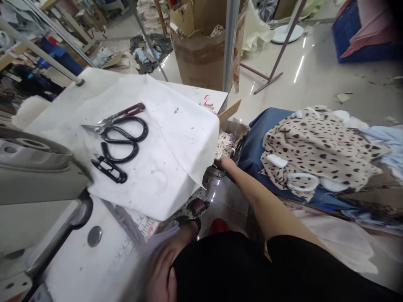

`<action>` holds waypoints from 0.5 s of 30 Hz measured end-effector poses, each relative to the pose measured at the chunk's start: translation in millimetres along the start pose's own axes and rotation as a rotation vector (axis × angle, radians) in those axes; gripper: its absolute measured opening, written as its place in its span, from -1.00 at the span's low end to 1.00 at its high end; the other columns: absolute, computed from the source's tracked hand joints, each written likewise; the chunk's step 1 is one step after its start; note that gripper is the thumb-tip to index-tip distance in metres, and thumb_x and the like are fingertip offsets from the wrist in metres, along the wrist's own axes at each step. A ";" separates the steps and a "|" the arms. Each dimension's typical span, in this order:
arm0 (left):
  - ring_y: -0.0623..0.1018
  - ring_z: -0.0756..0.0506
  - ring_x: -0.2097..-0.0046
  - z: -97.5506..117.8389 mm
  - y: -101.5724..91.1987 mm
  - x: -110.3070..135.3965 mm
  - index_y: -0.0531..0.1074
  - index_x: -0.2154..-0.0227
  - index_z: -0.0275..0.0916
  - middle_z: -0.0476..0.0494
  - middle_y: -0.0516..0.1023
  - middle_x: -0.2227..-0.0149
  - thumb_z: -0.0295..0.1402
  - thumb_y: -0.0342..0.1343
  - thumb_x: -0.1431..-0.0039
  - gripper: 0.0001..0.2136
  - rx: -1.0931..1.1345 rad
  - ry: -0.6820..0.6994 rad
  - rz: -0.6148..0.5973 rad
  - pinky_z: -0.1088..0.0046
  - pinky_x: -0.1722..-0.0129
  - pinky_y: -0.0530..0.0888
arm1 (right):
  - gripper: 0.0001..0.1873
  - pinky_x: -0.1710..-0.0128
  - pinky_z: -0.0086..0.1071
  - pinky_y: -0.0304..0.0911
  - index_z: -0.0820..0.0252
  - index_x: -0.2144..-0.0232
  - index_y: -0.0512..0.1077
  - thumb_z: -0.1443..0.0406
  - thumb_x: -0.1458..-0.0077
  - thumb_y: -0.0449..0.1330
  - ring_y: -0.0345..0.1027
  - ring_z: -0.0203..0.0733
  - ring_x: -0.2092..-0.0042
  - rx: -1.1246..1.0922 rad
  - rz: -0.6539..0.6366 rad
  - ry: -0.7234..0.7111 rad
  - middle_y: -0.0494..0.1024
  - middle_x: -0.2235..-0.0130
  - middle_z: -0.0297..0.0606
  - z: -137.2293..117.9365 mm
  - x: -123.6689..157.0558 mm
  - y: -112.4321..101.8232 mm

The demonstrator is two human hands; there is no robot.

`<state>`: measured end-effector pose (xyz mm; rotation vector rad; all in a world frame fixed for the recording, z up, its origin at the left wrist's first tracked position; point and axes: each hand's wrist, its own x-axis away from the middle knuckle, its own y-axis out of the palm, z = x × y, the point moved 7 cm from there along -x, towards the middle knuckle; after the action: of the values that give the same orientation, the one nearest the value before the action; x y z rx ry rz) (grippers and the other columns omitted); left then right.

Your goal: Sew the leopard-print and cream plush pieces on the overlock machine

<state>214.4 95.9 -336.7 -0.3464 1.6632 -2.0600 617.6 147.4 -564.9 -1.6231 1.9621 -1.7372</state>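
My right hand (227, 163) reaches down past the table's right edge to a cardboard box (242, 129) of tangled pale cords (225, 144). It touches the near side of the box; its fingertips are hidden. My left hand (163, 268) is low at the table's front edge, blurred and partly cut off, beside a lavender cloth strip (162, 235). Its grip is unclear. On the white cloth covering (170, 167) lie black-handled scissors (126, 136), a dark red-handled cutting tool (126, 112) and small black thread snips (109, 169), all apart from my hands.
A sewing machine (34, 167) fills the left side. Spotted fabric (321, 142) with white pieces lies on blue cloth (267, 121) at the right. A large torn carton (201, 58) and a metal pole (230, 46) stand behind the table. A blue crate (344, 31) is far right.
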 end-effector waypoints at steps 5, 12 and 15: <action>0.38 -0.09 0.00 -0.6 -3.8 2.8 0.27 0.04 -0.30 -0.18 0.38 0.03 -0.43 -0.18 -0.12 -0.66 0.024 0.003 0.017 0.44 0.16 0.38 | -0.70 0.13 -0.18 0.28 0.28 0.09 0.30 0.25 -0.15 0.08 0.31 -0.16 0.10 0.083 0.002 0.054 0.36 0.06 -0.13 23.7 -11.3 -28.6; 0.42 -0.08 0.07 5.6 -10.0 -6.5 0.29 0.09 -0.29 -0.18 0.42 0.10 -0.42 -0.21 -0.13 -0.69 0.003 0.054 0.069 0.44 0.17 0.38 | -0.73 0.16 -0.20 0.30 0.26 0.11 0.32 0.25 -0.16 0.07 0.33 -0.18 0.13 0.103 -0.069 0.096 0.38 0.09 -0.18 66.0 50.9 -4.6; 0.40 -0.09 0.05 6.7 -8.3 -4.7 0.28 0.07 -0.27 -0.17 0.41 0.09 -0.41 -0.21 -0.14 -0.68 -0.012 0.056 0.058 0.40 0.14 0.36 | -0.73 0.16 -0.21 0.30 0.26 0.11 0.32 0.25 -0.16 0.07 0.33 -0.18 0.14 0.082 -0.070 0.152 0.38 0.09 -0.17 72.3 59.9 5.2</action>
<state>220.0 93.8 -326.7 -0.2437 1.6994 -2.0354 633.2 54.8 -561.8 -1.5959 1.8878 -1.9938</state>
